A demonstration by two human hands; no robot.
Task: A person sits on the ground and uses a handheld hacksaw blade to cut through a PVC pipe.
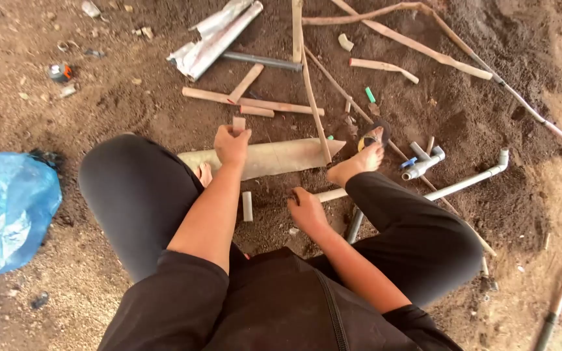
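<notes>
I've got the left hand (pixel 231 144) up front, fingers clenched around a short pale pipe stub (pixel 239 123) that pokes out above the knuckles. Just under that hand lies a wide pale pipe (pixel 281 156), flat on the dirt floor (pixel 131 97), running off to the hand's right. Nearer me, the right hand (pixel 306 209) is down on the soil with fingers curled at the end of a long grey pipe (pixel 450 190); I can't tell whether it actually grips it. Between the two hands sits another short pipe piece (pixel 247 206), loose on the ground. Well off to the left of the left hand there's a blue plastic bag (pixel 8 211), crumpled, and I can't see its contents. Beyond the right hand, a grey pipe fitting (pixel 424 162) lies beside the sandalled foot (pixel 369 153).
</notes>
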